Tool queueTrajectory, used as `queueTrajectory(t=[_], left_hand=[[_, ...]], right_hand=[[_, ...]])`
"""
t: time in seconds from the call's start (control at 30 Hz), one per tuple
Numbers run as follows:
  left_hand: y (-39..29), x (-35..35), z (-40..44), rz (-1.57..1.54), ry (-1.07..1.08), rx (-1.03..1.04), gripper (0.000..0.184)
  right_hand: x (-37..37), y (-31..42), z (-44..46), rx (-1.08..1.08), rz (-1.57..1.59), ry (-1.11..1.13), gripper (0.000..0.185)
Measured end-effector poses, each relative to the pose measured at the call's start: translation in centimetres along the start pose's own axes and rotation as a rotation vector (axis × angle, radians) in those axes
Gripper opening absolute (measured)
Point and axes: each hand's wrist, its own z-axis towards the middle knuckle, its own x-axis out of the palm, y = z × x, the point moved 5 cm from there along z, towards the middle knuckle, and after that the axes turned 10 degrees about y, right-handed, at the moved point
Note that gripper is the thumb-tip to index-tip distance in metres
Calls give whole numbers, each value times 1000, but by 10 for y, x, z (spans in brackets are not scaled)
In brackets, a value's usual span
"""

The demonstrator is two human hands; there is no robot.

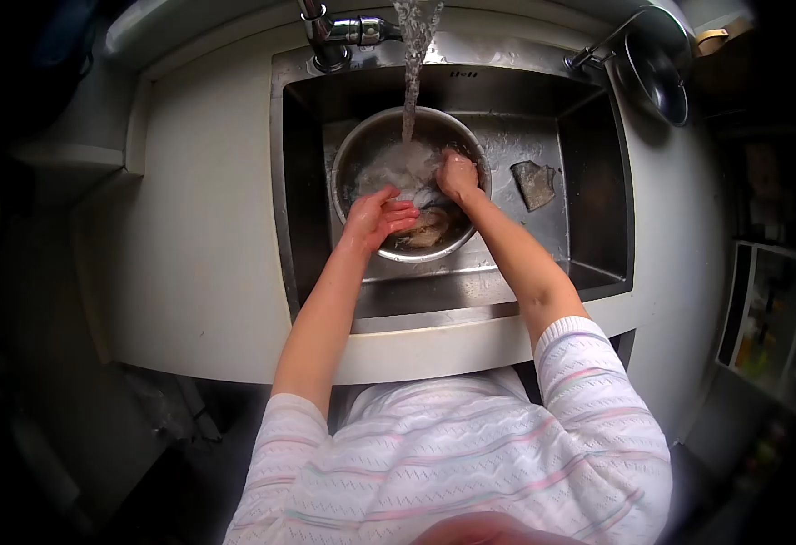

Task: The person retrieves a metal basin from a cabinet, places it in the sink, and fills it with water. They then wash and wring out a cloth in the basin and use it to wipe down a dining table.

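Note:
A round metal basin (425, 258) stands in the sink with water in it. From above, a stream of water (412, 86) pours into the basin and stirs up bubbles. My left hand (382, 218) is over the near left part of the basin, palm turned up and fingers stretched out, with nothing in it. At the basin's right side, my right hand (457, 174) is closed, its fingers curled; what they hold, if anything, is hidden. A brownish, pale-edged piece (423, 232) lies in the water near the front wall; its kind is unclear.
The stainless steel sink (507, 263) surrounds the basin. A grey-brown flat piece (534, 184) lies on the sink floor at right. The tap (353, 32) stands behind the sink. A dark metal pan (654, 77) rests at the back right corner, beside the white counter (198, 209).

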Motion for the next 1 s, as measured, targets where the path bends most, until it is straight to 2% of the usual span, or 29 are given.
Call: queueTrajectory(t=[0.07,0.13,0.17,0.23,0.27,0.37,0.4,0.47,0.5,0.57,0.6,0.7,0.73,0.8,0.83,0.9,0.97,1.0], left_hand=[[8,12,4,-141,56,-33,37],[10,21,9,-317,100,2,37],[12,19,12,-326,60,-38,37],[13,17,11,-338,-21,-121,36],[15,22,6,-241,-28,-97,41],[35,-2,41,-208,255,-51,45],[17,47,2,-260,160,-23,48],[6,80,-21,-272,405,-89,45],[3,92,-29,-281,527,-123,44],[5,105,-35,-196,409,-79,43],[6,110,-36,-156,349,-57,42],[13,132,-40,-408,513,-138,45],[15,137,-41,-437,577,-117,43],[17,143,-46,-491,705,-77,41],[22,137,-40,-426,689,-93,39],[30,125,-31,-298,654,-126,35],[30,115,-22,-8,467,-82,29],[26,112,-18,135,371,-58,26]], right_hand=[[-9,38,-23,-307,-38,20,17],[-15,81,-78,-625,-38,166,15],[-20,99,-105,-766,-74,268,15],[-30,110,-138,-994,-75,311,17],[-35,113,-141,-992,-108,394,17],[-73,109,-117,-570,213,762,17],[-79,97,-97,-507,439,683,19],[-61,49,-53,-326,786,496,28],[-43,35,-48,-262,979,515,32],[-17,22,-49,-128,1357,551,39],[-13,29,-58,-81,1621,689,42],[-44,65,-87,-389,1985,747,46],[-63,75,-99,-351,2012,575,33],[-78,77,-88,-495,1888,642,23],[-86,82,-87,-565,1823,673,18],[-83,76,-81,-298,1679,566,9],[-73,68,-71,-98,1526,488,7],[-64,60,-62,-104,1428,406,7]])
